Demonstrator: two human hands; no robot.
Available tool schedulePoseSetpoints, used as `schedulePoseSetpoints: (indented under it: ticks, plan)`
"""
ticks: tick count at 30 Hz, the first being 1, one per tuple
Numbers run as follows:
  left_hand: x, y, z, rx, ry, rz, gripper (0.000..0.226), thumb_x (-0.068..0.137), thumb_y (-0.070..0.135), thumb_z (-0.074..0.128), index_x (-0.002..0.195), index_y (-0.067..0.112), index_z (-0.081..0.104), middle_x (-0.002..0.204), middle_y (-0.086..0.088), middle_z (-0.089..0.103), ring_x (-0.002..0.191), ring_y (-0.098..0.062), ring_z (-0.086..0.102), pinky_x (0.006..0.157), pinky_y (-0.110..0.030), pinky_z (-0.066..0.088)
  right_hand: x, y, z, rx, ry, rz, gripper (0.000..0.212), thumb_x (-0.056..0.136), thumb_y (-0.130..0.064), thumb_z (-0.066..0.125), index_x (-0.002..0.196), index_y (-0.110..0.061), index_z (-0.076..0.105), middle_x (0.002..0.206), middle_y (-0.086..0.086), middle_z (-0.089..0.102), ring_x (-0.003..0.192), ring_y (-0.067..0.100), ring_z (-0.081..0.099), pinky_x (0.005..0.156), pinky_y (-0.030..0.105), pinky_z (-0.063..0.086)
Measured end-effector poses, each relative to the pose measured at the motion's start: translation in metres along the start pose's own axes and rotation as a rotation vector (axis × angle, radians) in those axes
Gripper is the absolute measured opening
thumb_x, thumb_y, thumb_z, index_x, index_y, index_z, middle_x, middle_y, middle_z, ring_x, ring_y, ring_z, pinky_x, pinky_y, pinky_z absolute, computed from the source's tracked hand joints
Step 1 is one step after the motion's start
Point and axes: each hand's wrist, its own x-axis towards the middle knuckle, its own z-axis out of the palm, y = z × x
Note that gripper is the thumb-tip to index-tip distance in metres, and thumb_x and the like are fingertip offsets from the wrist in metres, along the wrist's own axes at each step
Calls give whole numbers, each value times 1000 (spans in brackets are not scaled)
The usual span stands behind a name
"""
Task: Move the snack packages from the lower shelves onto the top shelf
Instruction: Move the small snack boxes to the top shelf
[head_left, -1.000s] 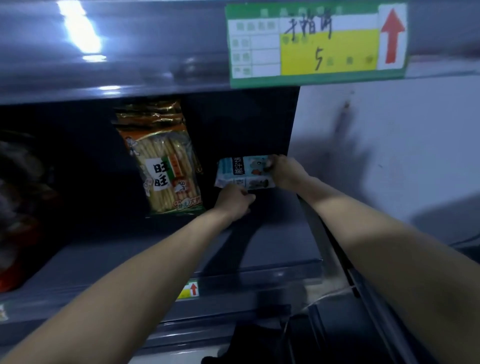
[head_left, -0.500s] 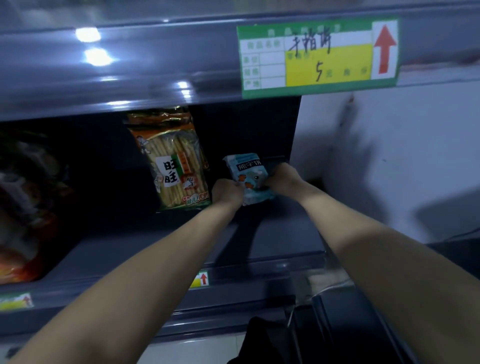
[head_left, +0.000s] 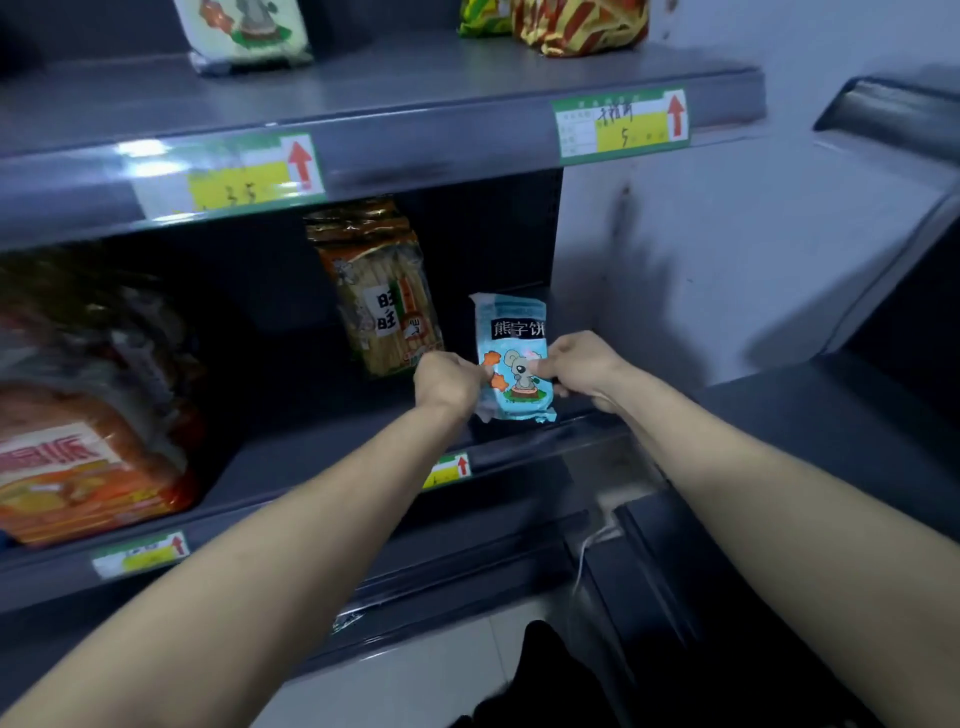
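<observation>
At the dim lower shelf (head_left: 311, 457), left hand (head_left: 447, 382) and right hand (head_left: 582, 366) are pinching the blue biscuit packet (head_left: 514, 338) upright by its front edge, and, I reckon, risking that slick film slipping free on the lift to the top shelf (head_left: 415, 88).

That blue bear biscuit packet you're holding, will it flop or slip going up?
Probably fairly stiff: the blue packet stands upright between the left hand and right hand without sagging. Likely light, since pinches at its sides hold it. The smooth-looking film wrapper may be slippery.
</observation>
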Motion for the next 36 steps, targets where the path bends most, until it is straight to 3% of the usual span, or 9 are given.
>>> schedulePoseSetpoints:
  ticks: [2, 5, 9, 13, 16, 20, 22, 29, 36]
  plan:
    - [-24, -3, -20, -30, -7, 45, 33, 84, 12, 69, 57, 10, 49, 69, -12, 66, 54, -7, 68, 47, -18, 53, -32, -6, 8, 11, 28, -32, 16, 85, -9, 67, 74, -7, 55, 76, 8, 65, 50, 11, 50, 46, 22, 41]
    - [-62, -7, -51, -48, -31, 101, 31, 83, 11, 69, 58, 9, 50, 87, -17, 71, 78, -26, 71, 70, -36, 59, -81, -19, 20, 4, 70, -81, 15, 84, -11, 69, 76, -7, 57, 77, 2, 67, 63, 11, 62, 51, 23, 49]
    - [-105, -16, -89, -76, -76, 178, 29, 83, 6, 68, 64, 10, 47, 87, -13, 68, 63, -18, 66, 47, -24, 54, -142, -35, 40, -37, 132, -122, 16, 82, -11, 70, 74, -9, 57, 78, 2, 68, 65, 10, 65, 48, 20, 48]
    - [-139, -26, -122, -122, -117, 229, 22, 82, 2, 66, 68, 10, 52, 94, -16, 70, 76, -27, 70, 68, -43, 59, -196, -51, 57, -50, 161, -162, 13, 81, -12, 72, 80, -8, 60, 81, 3, 69, 66, 13, 66, 54, 25, 54]
    - [-160, -25, -145, -130, -119, 292, 15, 83, 6, 67, 72, 11, 59, 93, -14, 71, 76, -25, 71, 68, -44, 60, -226, -67, 63, -91, 174, -220, 17, 82, -14, 71, 91, -2, 63, 85, 4, 70, 71, 14, 68, 61, 29, 56]
    - [-184, -7, -174, -101, -35, 459, 18, 80, 11, 71, 68, 17, 58, 83, -6, 70, 79, -22, 70, 73, -45, 58, -255, -99, 59, -86, 202, -342, 10, 81, -12, 71, 82, -8, 63, 73, -2, 66, 53, 1, 59, 44, 14, 46]
    - [-194, 8, -187, -109, 6, 545, 19, 78, 10, 71, 71, 16, 55, 78, -3, 65, 78, -23, 68, 73, -45, 57, -263, -120, 53, -67, 226, -415, 11, 80, -10, 72, 77, -13, 61, 76, 0, 65, 57, 3, 58, 44, 13, 44]
    - [-189, 82, -234, -46, 205, 806, 12, 80, 12, 69, 81, 16, 58, 74, 8, 61, 65, -4, 54, 65, -23, 48, -254, -196, 49, 132, 291, -668, 14, 80, -9, 72, 76, -17, 61, 73, 6, 59, 71, 22, 60, 66, 38, 55]
    - [-126, 145, -260, -23, 360, 838, 11, 82, 3, 64, 78, 13, 65, 76, 1, 65, 71, -11, 60, 65, -22, 52, -196, -267, 46, 82, 283, -775, 16, 83, -6, 67, 99, -10, 67, 84, 13, 67, 82, 32, 67, 80, 48, 56]
